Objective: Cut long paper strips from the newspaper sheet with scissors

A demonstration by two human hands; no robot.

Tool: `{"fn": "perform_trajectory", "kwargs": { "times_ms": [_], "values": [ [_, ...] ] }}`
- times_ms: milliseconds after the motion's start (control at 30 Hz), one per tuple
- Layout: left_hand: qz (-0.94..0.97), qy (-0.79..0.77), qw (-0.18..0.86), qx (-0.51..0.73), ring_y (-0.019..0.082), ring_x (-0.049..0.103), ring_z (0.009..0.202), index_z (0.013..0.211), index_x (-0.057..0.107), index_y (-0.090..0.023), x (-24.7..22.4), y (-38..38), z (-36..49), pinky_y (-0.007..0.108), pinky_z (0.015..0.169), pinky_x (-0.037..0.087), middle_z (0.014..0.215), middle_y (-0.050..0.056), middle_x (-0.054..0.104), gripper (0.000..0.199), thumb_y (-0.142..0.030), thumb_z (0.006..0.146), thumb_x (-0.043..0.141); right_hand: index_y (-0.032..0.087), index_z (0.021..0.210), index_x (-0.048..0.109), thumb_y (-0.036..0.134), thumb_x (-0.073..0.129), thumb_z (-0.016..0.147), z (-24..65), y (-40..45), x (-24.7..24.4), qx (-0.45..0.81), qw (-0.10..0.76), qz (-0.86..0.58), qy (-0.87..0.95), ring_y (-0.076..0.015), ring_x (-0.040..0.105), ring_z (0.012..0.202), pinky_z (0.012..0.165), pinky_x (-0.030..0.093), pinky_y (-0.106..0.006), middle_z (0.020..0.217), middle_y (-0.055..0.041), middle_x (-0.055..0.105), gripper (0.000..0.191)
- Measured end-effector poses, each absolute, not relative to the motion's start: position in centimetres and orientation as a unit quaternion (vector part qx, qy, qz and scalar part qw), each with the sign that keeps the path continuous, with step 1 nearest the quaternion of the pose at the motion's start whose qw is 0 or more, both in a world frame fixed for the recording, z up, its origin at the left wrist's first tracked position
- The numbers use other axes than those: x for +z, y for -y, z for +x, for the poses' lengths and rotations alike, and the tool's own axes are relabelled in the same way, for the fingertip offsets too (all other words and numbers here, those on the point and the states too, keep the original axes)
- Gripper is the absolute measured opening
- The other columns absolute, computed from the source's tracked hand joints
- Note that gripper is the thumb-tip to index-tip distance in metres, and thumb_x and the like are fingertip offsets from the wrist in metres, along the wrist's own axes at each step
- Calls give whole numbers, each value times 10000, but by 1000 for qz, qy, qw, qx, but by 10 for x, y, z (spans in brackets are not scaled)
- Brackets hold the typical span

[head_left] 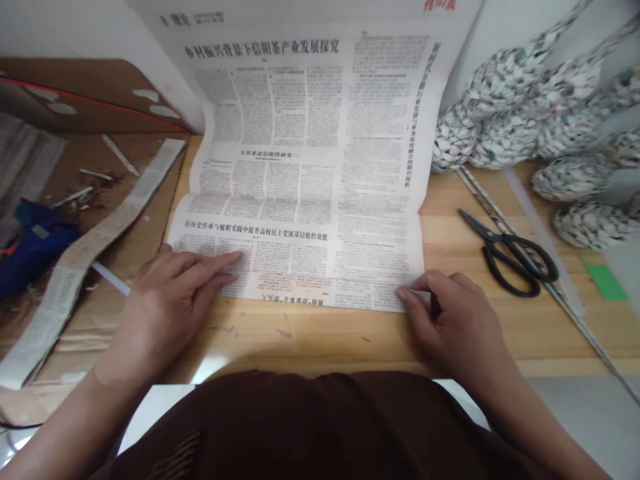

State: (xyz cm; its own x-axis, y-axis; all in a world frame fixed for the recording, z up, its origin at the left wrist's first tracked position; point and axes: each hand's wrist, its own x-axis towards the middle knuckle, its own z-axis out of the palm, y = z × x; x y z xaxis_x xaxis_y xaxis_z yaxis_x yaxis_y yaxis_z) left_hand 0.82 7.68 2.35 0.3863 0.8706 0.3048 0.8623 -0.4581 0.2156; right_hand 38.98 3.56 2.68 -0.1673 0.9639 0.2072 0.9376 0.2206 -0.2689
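Observation:
A large newspaper sheet (300,180) lies on the wooden table, its far part rising against the wall. Its near edge is creased, and a strip of upside-down print shows there. My left hand (187,287) rests on the near left corner, index finger and thumb extended over the paper, the other fingers partly curled. At the near right corner, my right hand (445,310) pinches the paper's edge between thumb and curled fingers.
Black scissors (517,257) lie at right on a thin rolled paper stick (575,320). Woven paper pieces (510,127) are piled at the back right, near a green scrap (605,279). At left are cardboard (107,293), a folded paper strip (75,267) and a blue tool (37,243).

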Motion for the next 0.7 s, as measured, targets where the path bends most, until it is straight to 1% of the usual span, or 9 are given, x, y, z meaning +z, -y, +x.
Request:
{"fn": "perform_trajectory", "kwargs": {
  "times_ms": [167, 333, 433, 567, 700],
  "values": [
    [822, -536, 21, 192, 235, 613, 850, 1234, 712, -167, 24, -78, 4, 400, 841, 500, 914, 73, 687, 298, -250, 961, 629, 211, 777, 581, 341, 596, 939, 389, -37, 26, 38, 162, -623, 765, -241, 537, 664, 652, 376, -345, 628, -18, 563, 208],
    [820, -537, 28, 196, 240, 629, 863, 1212, 716, -168, 24, -79, 3, 403, 846, 506, 928, 77, 702, 282, -262, 963, 625, 217, 783, 572, 336, 590, 945, 390, -37, 26, 38, 159, -621, 766, -235, 533, 652, 642, 367, -338, 621, -14, 554, 203],
    [815, -544, 34, 196, 241, 639, 887, 1161, 720, -177, 23, -79, 3, 407, 857, 508, 936, 68, 718, 235, -263, 963, 625, 220, 788, 567, 336, 586, 948, 390, -37, 27, 37, 155, -621, 767, -241, 539, 657, 655, 375, -346, 629, -19, 569, 199],
    [814, -542, 32, 206, 228, 646, 884, 1042, 715, -207, 22, -79, 2, 402, 863, 507, 931, 45, 731, 132, -267, 963, 627, 222, 786, 569, 339, 592, 943, 391, -36, 26, 37, 153, -621, 768, -247, 538, 656, 651, 370, -347, 617, -19, 570, 198],
    [811, -551, 38, 196, 221, 644, 885, 998, 707, -221, 24, -79, 2, 398, 872, 505, 927, 36, 730, 115, -283, 971, 614, 219, 790, 572, 335, 591, 940, 390, -36, 26, 36, 157, -619, 769, -248, 538, 661, 656, 375, -351, 626, -25, 584, 191]
  ]
}}
